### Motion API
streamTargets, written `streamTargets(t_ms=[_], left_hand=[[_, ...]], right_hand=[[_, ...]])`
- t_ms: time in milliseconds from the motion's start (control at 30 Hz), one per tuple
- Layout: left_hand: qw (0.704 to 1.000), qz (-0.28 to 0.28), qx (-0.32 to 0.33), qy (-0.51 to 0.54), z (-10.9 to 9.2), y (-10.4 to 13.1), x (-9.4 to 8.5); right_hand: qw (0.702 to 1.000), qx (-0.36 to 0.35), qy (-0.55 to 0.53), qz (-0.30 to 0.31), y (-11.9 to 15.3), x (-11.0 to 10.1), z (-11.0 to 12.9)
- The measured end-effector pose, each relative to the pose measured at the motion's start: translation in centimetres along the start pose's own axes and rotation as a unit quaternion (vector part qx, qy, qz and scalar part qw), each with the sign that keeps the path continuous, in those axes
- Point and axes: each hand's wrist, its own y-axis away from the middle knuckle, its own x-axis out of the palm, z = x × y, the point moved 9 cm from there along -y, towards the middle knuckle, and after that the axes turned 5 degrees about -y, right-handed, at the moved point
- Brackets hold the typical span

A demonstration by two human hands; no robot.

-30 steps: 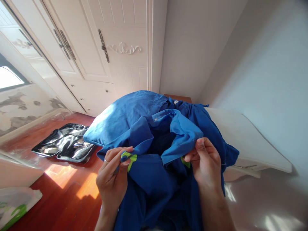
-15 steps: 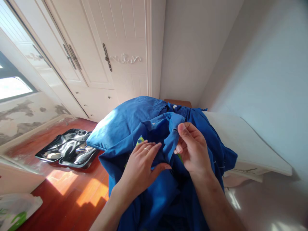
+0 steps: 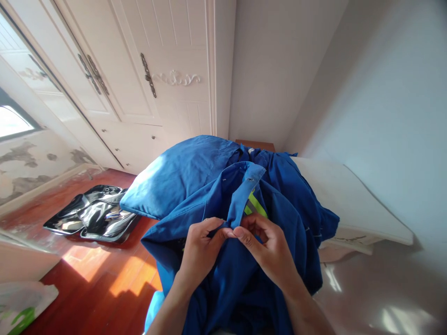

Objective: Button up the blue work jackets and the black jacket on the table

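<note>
A blue garment [image 3: 230,274] lies bunched in front of me, with a folded strip of its cloth standing up in the middle and a yellow-green and grey band [image 3: 256,204] showing beside it. My left hand [image 3: 206,246] pinches the lower end of that strip between thumb and fingers. Right against it, my right hand [image 3: 261,239] pinches the same strip, the two thumbs nearly touching. Behind them sits a puffy blue cloth bundle [image 3: 181,172], sunlit on its left side. More blue cloth hangs at the right.
An open black suitcase [image 3: 94,214] with items inside lies on the red wood floor [image 3: 80,298] at left. White wardrobe doors [image 3: 174,37] stand behind. A white furniture top [image 3: 352,200] is at right; a plastic bag [image 3: 28,302] lies lower left.
My left hand has gone from spread fingers to a pinch on the cloth. My right hand has moved down and left along the strip to meet it. More of the yellow-green band shows.
</note>
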Motion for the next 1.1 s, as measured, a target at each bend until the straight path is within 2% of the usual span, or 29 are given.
streamTargets(t_ms=[133,267,400,500,567,667,800,967,1100], left_hand=[[1.0,-0.004,0.009,-0.025,-0.4,0.2,-0.1],[0.994,-0.064,0.068,-0.051,-1.3,0.7,-1.0],[0.978,-0.12,0.156,-0.068,-2.8,1.9,-1.7],[0.972,-0.133,0.175,-0.087,-3.2,2.6,-1.8],[0.975,-0.13,0.161,-0.087,-3.1,2.8,-1.8],[0.984,-0.12,0.105,-0.078,-2.1,2.7,-1.7],[0.986,-0.147,0.049,-0.062,-1.2,2.6,-2.0],[0.985,-0.167,0.025,-0.042,-0.7,2.7,-1.7],[0.985,-0.166,0.027,-0.032,-0.8,2.7,-1.6]], right_hand=[[0.996,-0.057,0.062,-0.026,0.5,-0.2,1.2],[0.977,-0.134,0.163,-0.041,0.7,-0.4,3.5],[0.973,-0.132,0.19,0.01,0.7,0.0,3.4],[0.975,-0.125,0.182,0.004,0.7,-0.3,2.7],[0.978,-0.119,0.172,-0.015,0.6,-0.5,2.2],[0.981,-0.106,0.157,-0.027,0.4,-0.6,1.7],[0.986,-0.087,0.146,-0.004,0.2,-0.5,1.7],[0.985,-0.071,0.152,0.04,0.4,-0.2,1.8],[0.964,-0.121,0.235,0.035,0.7,0.2,2.4]])
